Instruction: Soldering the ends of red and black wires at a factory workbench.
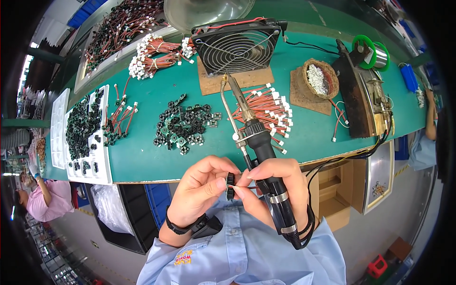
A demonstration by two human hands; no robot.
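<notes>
At the table's front edge, my left hand pinches a small black component between thumb and fingers. My right hand is wrapped around a soldering iron with a thin metal tube clamped along it; its tip points away from me, toward the fan. The thumb and index fingertips of that same hand meet at the component, next to what looks like a thin wire end, mostly hidden by the fingers. Beyond my hands lie a heap of small black and green components and a fan of red wires with white connectors.
A black fan stands on a wooden board. To the right are a round pot of pale granules, a solder spool and a dark metal stand with cables. White trays of components are at left, with bundled wires behind.
</notes>
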